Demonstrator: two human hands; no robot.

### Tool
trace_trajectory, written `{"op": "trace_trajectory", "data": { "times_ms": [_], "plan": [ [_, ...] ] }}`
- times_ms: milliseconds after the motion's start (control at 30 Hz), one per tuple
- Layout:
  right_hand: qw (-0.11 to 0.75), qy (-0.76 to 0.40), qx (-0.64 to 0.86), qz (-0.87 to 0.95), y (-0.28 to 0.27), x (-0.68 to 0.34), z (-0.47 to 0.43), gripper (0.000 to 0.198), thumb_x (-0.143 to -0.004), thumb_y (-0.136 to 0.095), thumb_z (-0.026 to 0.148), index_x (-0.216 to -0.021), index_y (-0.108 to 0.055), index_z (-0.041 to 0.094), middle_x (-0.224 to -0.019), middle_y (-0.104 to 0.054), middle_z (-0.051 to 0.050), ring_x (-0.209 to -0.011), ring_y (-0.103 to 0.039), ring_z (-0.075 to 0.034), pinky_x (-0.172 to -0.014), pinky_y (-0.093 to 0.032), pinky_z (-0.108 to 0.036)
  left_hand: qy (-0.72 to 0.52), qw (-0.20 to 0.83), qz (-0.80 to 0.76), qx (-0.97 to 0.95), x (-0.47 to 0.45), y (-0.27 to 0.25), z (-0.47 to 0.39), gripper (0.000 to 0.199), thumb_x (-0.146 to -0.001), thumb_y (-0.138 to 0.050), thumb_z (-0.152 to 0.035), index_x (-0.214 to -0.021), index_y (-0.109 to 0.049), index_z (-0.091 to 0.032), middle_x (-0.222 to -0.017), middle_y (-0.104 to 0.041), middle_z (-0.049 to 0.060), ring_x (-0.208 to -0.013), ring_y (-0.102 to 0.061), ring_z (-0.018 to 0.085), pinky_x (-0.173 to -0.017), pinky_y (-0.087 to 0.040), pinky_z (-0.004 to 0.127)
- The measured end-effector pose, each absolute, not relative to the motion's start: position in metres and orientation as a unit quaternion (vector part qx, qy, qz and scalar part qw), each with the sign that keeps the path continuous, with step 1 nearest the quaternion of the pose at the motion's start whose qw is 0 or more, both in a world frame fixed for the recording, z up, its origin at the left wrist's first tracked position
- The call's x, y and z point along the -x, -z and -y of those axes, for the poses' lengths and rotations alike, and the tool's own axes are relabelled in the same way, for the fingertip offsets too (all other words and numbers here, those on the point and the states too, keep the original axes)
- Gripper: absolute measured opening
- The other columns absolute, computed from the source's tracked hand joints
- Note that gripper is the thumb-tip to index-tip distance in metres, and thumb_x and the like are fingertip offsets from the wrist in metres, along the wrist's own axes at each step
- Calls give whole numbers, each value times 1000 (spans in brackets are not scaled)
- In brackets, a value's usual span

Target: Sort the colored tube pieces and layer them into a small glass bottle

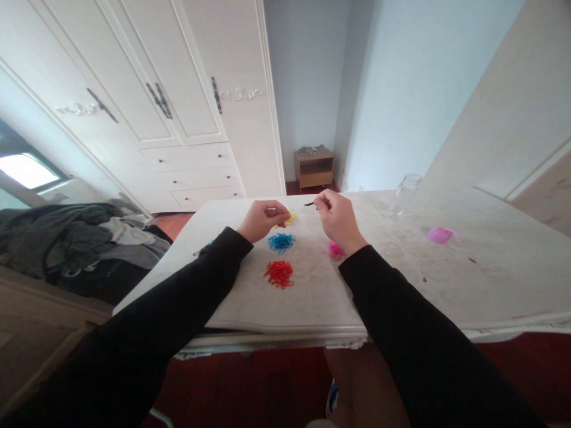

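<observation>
My left hand is closed in a pinch above the table, beside a small pile of yellow rubber bands. Whether something is between its fingertips is too small to tell. With thumb and fingers together, my right hand grips a thin dark stick-like tool, whose tip points left toward my left hand. Below my left hand lies a pile of blue rubber bands, with red rubber bands nearer me. Pink rubber bands are partly hidden behind my right wrist.
A clear glass jar stands at the table's far right, and a pink balloon-like thing lies nearer. The white table has its front edge close to me. Dark clothes are heaped at left.
</observation>
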State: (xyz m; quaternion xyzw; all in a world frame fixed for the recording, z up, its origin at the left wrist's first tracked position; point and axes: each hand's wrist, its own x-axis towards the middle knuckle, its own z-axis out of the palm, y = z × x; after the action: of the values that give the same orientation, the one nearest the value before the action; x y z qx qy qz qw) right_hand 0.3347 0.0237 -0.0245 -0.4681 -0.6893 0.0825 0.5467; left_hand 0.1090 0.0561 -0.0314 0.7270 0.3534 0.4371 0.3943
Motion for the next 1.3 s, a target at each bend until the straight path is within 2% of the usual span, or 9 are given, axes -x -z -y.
{"op": "trace_trajectory", "data": {
  "times_ms": [167,333,433,533,700,867,1067,1300],
  "plan": [
    [582,-44,550,598,23,-362,-33,17,-90,-55,26,-77,-64,19,-75,-71,-6,-72,-63,-20,-74,-46,-33,-483,407,-357,-688,-106,36,-60,45,-57,-94,-46,-77,-71,-13,-67,-74,6,-60,-72,18,-61,-61,30],
    [484,-55,614,621,34,-377,-41,14,-84,-62,20,-73,-70,17,-79,-75,-10,-78,-68,-24,-77,-48,-35,-480,405,-355,-692,-107,39,-62,43,-60,-93,-47,-78,-75,-12,-72,-77,9,-68,-75,21,-69,-64,35],
    [439,-57,636,633,43,-377,-44,14,-83,-63,20,-73,-73,17,-81,-77,-11,-81,-68,-24,-79,-49,-35,-490,395,-333,-703,-107,39,-62,41,-61,-93,-47,-77,-78,-12,-74,-75,8,-67,-74,19,-67,-63,33],
    [428,-55,643,633,48,-378,-46,14,-82,-64,21,-73,-74,18,-80,-77,-11,-81,-69,-24,-81,-50,-36,-506,370,-319,-711,-107,38,-63,39,-62,-92,-47,-75,-78,-13,-77,-74,8,-65,-72,17,-65,-62,31],
    [464,-49,629,622,46,-378,-45,14,-80,-62,19,-71,-72,18,-77,-76,-11,-78,-68,-25,-80,-50,-39,-476,389,-362,-700,-107,38,-62,44,-63,-91,-51,-79,-77,-12,-70,-75,8,-67,-73,19,-70,-64,35],
    [500,-102,572,642,38,-368,-41,11,-79,-63,20,-75,-72,17,-76,-74,-6,-74,-66,-21,-74,-49,-34,-467,411,-362,-695,-108,37,-59,51,-60,-93,-54,-83,-76,-11,-75,-78,10,-70,-76,22,-73,-65,37],
    [458,-187,467,733,32,-349,-30,13,-82,-69,25,-84,-77,16,-82,-77,-6,-74,-66,-18,-72,-49,-31,-463,441,-348,-686,-110,38,-57,54,-54,-96,-53,-81,-74,-11,-80,-79,12,-72,-77,22,-76,-65,39],
    [437,-235,418,761,27,-338,-20,21,-83,-74,27,-99,-83,17,-95,-80,-9,-78,-67,-17,-65,-47,-27,-447,439,-321,-711,-112,36,-50,51,-59,-94,-54,-79,-71,-12,-79,-79,11,-70,-77,22,-72,-65,37]
  ]
}}
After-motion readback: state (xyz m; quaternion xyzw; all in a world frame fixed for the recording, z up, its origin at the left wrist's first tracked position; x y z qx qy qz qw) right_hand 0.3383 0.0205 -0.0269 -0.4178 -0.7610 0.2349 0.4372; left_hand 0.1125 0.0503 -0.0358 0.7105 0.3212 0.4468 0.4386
